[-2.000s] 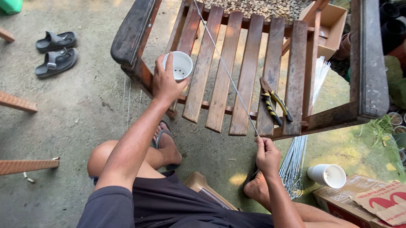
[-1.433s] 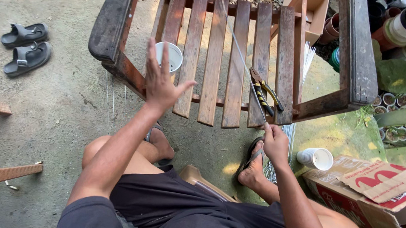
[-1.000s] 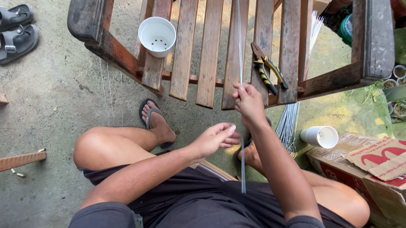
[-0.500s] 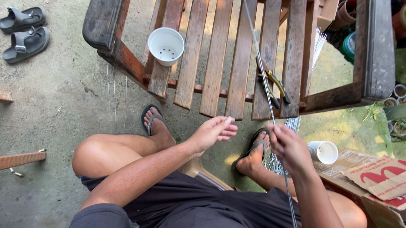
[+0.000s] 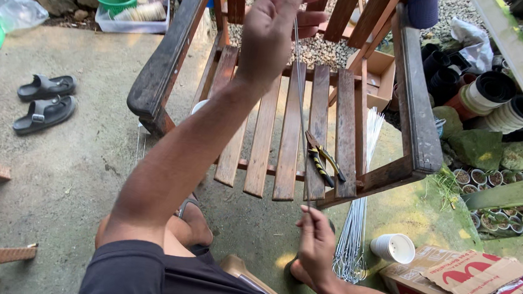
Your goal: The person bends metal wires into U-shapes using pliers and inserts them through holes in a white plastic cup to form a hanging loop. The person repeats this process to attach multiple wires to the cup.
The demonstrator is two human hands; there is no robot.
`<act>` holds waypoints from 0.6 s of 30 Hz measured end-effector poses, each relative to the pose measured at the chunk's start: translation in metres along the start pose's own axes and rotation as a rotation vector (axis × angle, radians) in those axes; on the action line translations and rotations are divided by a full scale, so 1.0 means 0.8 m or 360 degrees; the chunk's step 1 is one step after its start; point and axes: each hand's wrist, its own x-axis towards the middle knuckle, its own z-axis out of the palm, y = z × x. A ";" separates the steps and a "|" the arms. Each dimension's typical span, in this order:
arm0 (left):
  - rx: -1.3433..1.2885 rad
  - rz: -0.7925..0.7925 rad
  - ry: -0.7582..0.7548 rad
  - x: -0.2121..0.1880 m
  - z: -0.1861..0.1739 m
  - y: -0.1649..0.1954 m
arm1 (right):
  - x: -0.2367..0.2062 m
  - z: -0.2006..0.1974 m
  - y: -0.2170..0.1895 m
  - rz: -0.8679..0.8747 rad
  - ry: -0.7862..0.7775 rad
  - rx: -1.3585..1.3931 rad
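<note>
While stretched between both hands [image 5: 278, 34], wire [image 5: 299, 106] taut.

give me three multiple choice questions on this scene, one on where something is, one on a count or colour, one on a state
1. Where do the pliers lie?
A. on the slats of the wooden chair
B. on the concrete by the sandals
C. inside the cardboard box

2. How many dark sandals lie on the concrete at the left?
A. one
B. two
C. four

3. How is the thin wire held?
A. coiled in one hand
B. lying loose on the ground
C. stretched between the raised left hand and the lower right hand

Answers:
1 A, the yellow-and-black handles rest on the seat slats near the front edge.
2 B, a pair lies side by side.
3 C, the wire runs straight from the fingers of the upper hand down to the pinch of the lower one.
</note>
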 end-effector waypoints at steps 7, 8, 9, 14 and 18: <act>0.0327 0.0153 -0.0437 -0.018 0.000 0.072 | -0.004 0.052 -0.009 0.0010 0.0065 0.0046; 0.0322 0.0139 -0.0488 -0.026 0.002 0.076 | -0.007 0.051 -0.008 0.0016 0.0062 0.0021; 0.0315 0.0129 -0.0536 -0.035 0.005 0.079 | -0.008 0.046 -0.006 -0.0079 -0.0014 -0.0068; 0.0232 -0.0020 -0.0804 -0.089 0.017 0.096 | 0.020 -0.002 -0.015 -0.0403 -0.0199 -0.0296; 0.0086 -0.0055 -0.1026 -0.126 0.020 0.116 | 0.065 -0.036 -0.056 -0.0348 -0.0287 0.0167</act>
